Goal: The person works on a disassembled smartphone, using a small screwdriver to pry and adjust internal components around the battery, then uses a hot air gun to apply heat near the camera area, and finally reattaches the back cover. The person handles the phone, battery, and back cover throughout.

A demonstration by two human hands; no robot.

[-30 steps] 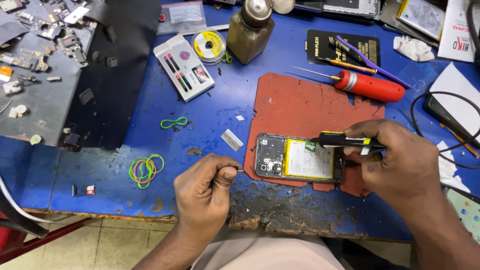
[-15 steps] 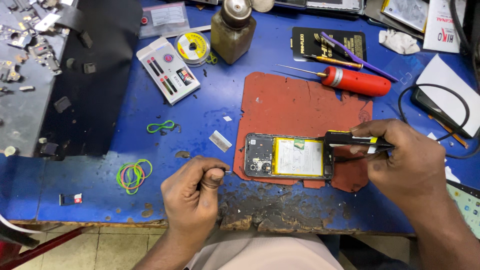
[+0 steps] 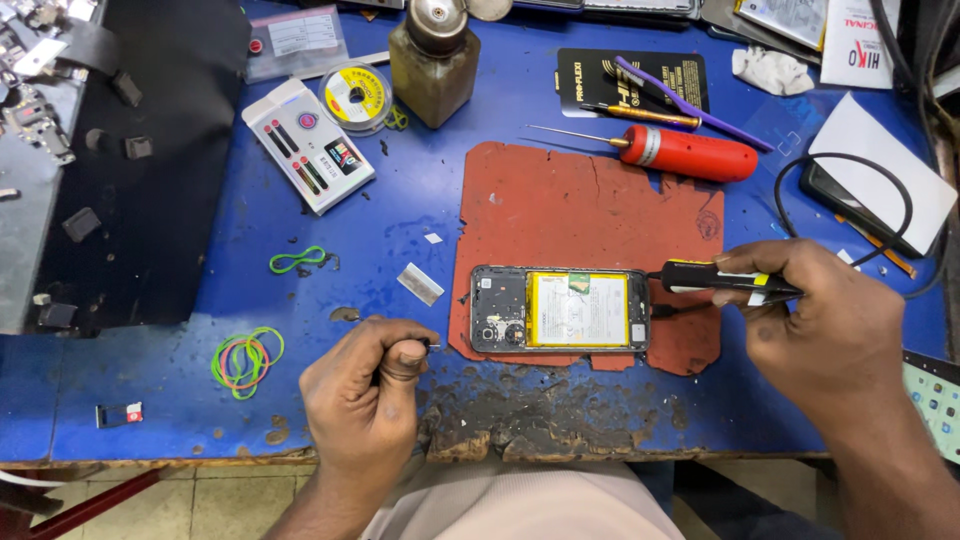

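An opened phone [image 3: 560, 310] lies back up on a red mat [image 3: 580, 210], showing its yellow-white battery and dark board. My right hand [image 3: 830, 330] grips a black and yellow tool [image 3: 700, 278], whose tip sits just past the phone's right end; a thin dark lead runs below it to that end. My left hand [image 3: 365, 400] rests on the blue table to the left of the phone, fingers curled, with a tiny dark part [image 3: 427, 345] pinched between thumb and forefinger.
A red screwdriver [image 3: 690, 153] lies beyond the mat, with a brown bottle [image 3: 432, 60], a yellow wire spool [image 3: 356, 95] and a white bit case [image 3: 308, 145] further left. Rubber bands [image 3: 247, 358] lie near my left hand. The table's front edge [image 3: 520, 420] is charred.
The tool in my right hand has drawn back from over the phone's top edge to just past its right end. My left hand stays curled in the same place.
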